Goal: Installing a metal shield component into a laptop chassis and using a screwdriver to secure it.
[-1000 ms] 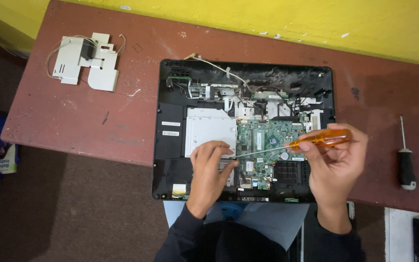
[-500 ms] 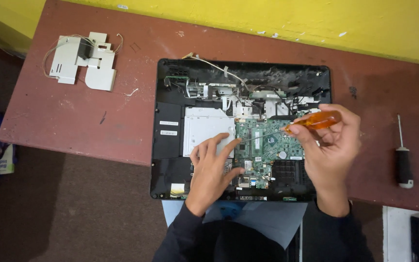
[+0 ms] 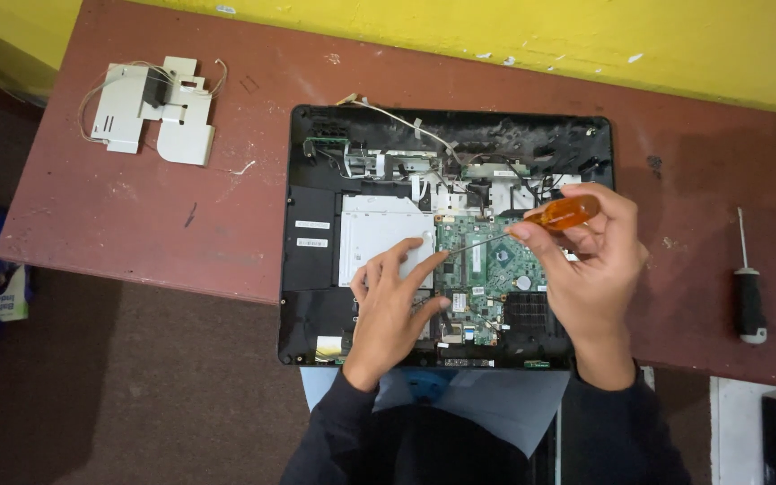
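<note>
A: Head view looks straight down on a reddish bench (image 3: 136, 216) with an opened laptop (image 3: 316, 314) lying flat on it, back cover off, insides up.

B: What sits inside it?

A: A silver drive (image 3: 374, 229) left of centre, a green board (image 3: 495, 265) right of that, and a black vent grille (image 3: 527, 314) at the board's lower right. Loose white wires run along the upper edge.

B: And the hands?

A: Right hand (image 3: 590, 269) is the right grip, closed around the orange handle of a screwdriver (image 3: 563, 214). Left hand (image 3: 392, 305) rests open on the laptop, fingers spread, holding nothing; its fingertips touch the seam between drive and board.

B: How does the screwdriver lie?

A: Its long axis runs nearly level, handle up at the right, thin shaft slanting down and left across the board. The tip ends just beside the left hand's forefinger, at the board's left edge.

B: So the board lies which way from the grip?

A: Down and to the left of the right hand, under the shaft. The left hand is nearer the tip; the right is nearer the handle end.

B: Is the tip seated in a screw?

A: Too small to tell.

B: Anything else on the bench?

A: A second screwdriver (image 3: 749, 287) with a black handle, well apart at the right, lying upright in the frame. A white bracket (image 3: 154, 112) with thin wires sits at the far left corner.
</note>
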